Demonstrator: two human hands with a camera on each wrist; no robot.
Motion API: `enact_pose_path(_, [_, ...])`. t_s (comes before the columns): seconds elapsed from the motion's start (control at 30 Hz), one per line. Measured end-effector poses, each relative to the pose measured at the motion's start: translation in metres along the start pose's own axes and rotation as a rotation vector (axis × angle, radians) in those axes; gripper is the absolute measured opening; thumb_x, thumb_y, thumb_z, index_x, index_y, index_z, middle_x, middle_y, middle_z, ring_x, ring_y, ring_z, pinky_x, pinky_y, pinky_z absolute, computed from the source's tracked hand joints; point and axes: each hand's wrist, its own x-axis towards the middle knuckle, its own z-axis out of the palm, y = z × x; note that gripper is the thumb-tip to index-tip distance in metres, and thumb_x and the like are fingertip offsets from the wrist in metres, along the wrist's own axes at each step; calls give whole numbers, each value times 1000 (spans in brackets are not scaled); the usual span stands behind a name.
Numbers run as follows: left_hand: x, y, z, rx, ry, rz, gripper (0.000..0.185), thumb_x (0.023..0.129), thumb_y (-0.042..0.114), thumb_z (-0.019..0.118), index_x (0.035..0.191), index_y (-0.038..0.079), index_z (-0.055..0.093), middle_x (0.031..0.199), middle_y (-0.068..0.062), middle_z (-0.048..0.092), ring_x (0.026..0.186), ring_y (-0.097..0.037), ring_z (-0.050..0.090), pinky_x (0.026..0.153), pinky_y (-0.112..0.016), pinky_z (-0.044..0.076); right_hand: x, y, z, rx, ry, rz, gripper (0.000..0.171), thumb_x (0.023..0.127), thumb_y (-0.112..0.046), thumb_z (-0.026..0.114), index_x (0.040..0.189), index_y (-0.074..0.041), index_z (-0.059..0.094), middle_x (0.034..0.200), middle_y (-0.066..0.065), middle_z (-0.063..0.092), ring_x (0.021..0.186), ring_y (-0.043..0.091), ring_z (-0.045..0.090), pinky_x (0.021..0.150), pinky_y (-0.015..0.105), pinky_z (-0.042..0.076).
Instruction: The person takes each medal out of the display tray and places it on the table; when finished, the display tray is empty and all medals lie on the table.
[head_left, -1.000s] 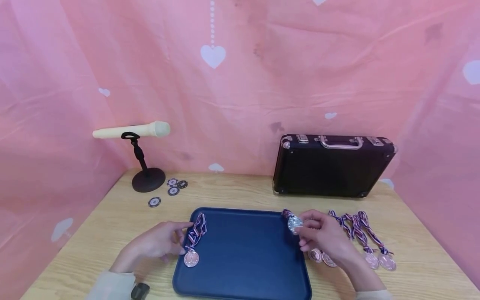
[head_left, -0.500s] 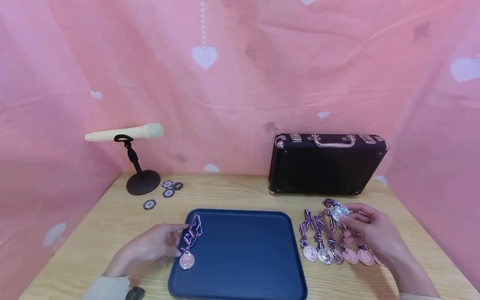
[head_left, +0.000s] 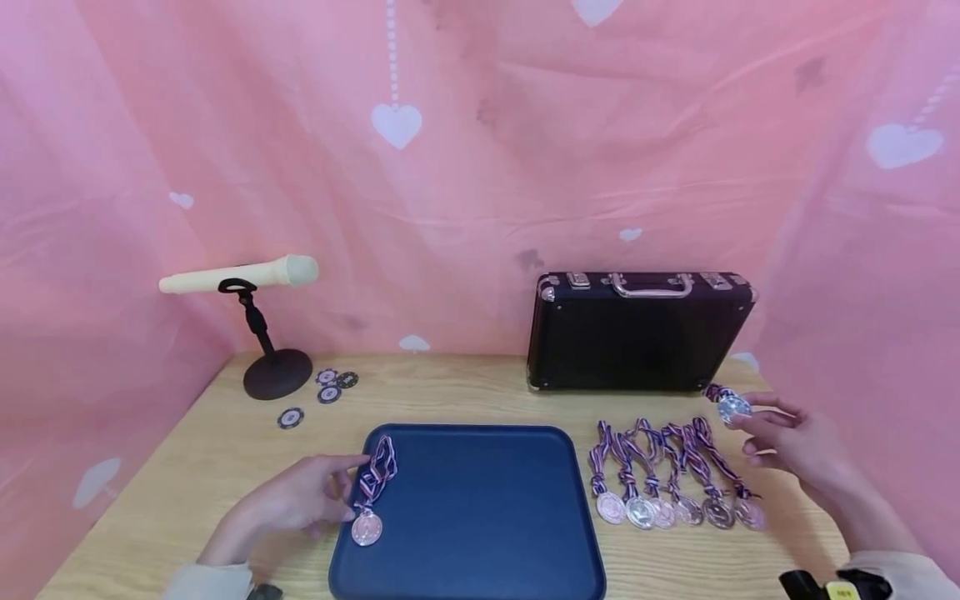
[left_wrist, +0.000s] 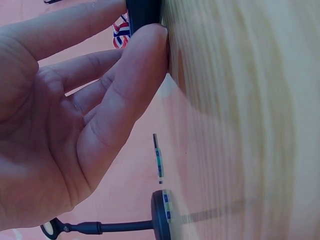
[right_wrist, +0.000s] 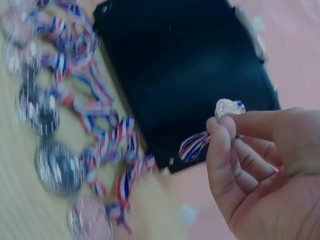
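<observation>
In the head view my right hand pinches a silver-coloured medal between thumb and fingertips, above the table at the far right. Its striped ribbon hangs down in the right wrist view. My left hand touches the left rim of the blue tray with its index finger and thumb. Seen from the left wrist, the thumb lies against the tray's outer side near the table. A pinkish medal with a striped ribbon lies along the tray's left side.
A row of several ribboned medals lies right of the tray. A black case stands at the back. Back left are a microphone on a stand and several poker chips. Pink cloth hangs behind.
My right hand has carried the silver-coloured medal rightward, from the tray's right edge past the row of medals. The left hand has stayed at the tray's rim. The head view has shifted slightly.
</observation>
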Motion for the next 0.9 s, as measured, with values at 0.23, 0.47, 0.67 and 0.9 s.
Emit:
enact_pose_path(0.23, [-1, -4, 0, -7, -22, 26, 75, 86, -6, 79, 155, 1, 50, 95, -8, 57, 72, -23, 60, 53, -37, 59, -8, 32, -31, -160, 25, 134, 47, 103, 3, 56, 95, -41, 70, 77, -3, 73, 61, 9, 66, 57, 26, 61])
enact_pose_path(0.47, [0, -2, -1, -2, -24, 38, 75, 87, -5, 79, 155, 1, 49, 96, -8, 58, 73, -22, 61, 54, -39, 60, -32, 42, -43, -352, 21, 262, 13, 104, -6, 59, 109, -17, 64, 78, -1, 71, 61, 9, 65, 57, 28, 61])
enact_pose_path(0.67, [0, 2, -2, 18, -5, 42, 74, 88, -5, 78, 156, 2, 49, 99, -8, 59, 72, -22, 62, 54, -39, 61, -39, 38, -40, -616, 42, 220, 29, 103, -17, 66, 118, 8, 59, 68, -3, 62, 56, 11, 57, 52, 27, 53])
enact_pose_path(0.9, [-1, -1, 0, 11, -15, 41, 75, 88, -7, 77, 156, 0, 48, 96, -8, 57, 72, -22, 60, 53, -38, 60, -46, 45, -38, -811, 88, 171, 38, 100, -26, 72, 120, 6, 68, 67, -4, 58, 54, 10, 54, 49, 26, 45])
